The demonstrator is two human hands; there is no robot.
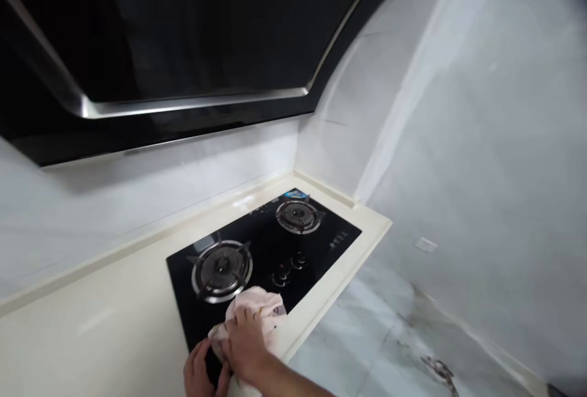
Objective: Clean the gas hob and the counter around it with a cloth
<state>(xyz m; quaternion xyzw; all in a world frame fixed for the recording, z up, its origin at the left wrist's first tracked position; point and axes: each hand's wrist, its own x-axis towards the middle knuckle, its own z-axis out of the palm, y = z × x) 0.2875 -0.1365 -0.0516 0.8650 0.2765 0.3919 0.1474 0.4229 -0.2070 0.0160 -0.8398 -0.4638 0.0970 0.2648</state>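
My right hand [247,345] presses a pale pink cloth [257,300], its fingers bent into the bunched fabric. The cloth lies over the near corner of a black glass gas cooktop [261,250], just in front of the left burner [222,267]. At the cooktop's near left edge is my left hand [199,372], thumb and fingers apart, with black glass showing between them. Its thumb is close to the cloth; whether it touches is unclear. Two control knobs [290,268] sit ahead of the cloth. Farther back is the right burner [299,216].
A cream countertop [92,317] surrounds the cooktop and ends at a front edge on the right. Overhead, a large black range hood [206,30] juts out. Grey-white walls [495,140] close the corner; a socket plate [426,244] sits low above the marbled floor [348,330].
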